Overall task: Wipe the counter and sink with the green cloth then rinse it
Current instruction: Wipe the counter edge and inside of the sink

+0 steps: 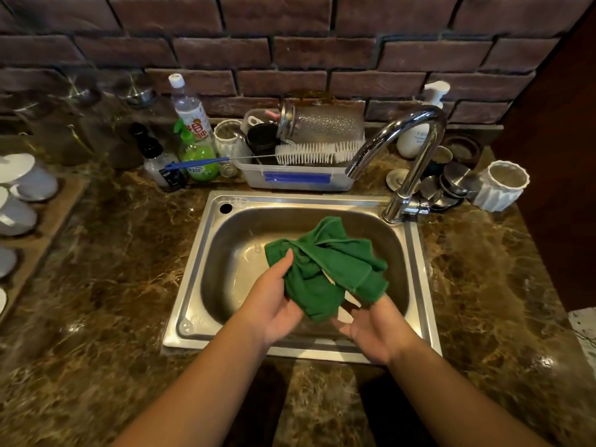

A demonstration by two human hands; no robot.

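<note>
Head view looks down on a steel sink [206,253] set in a brown marbled counter [113,253]. Both hands are over the basin with the green cloth [325,269] bunched between them, held up above the sink floor. Left hand [274,301] grips the cloth's left side, thumb lying on top of the fabric and fingers curled under it. Right hand [374,330] is at the cloth's near right corner, palm turned up and loosely open; its fingers reach under the hanging fabric, and whether they pinch it I cannot tell. The cloth is crumpled, with folds fanning toward the far right of the basin.

At the sink's far right corner a chrome tap [416,150] arches to the left, its spout over the far rim. No water is visible coming from it. Just beyond the sink a plastic tub [296,179] holds a glass jar [322,124] on its side and a white brush [319,153]. To its left stand a green bottle [196,159] and a clear bottle [188,108]. A white ribbed cup [500,185] sits on the far right counter. White dishes [22,188] line the left edge.
</note>
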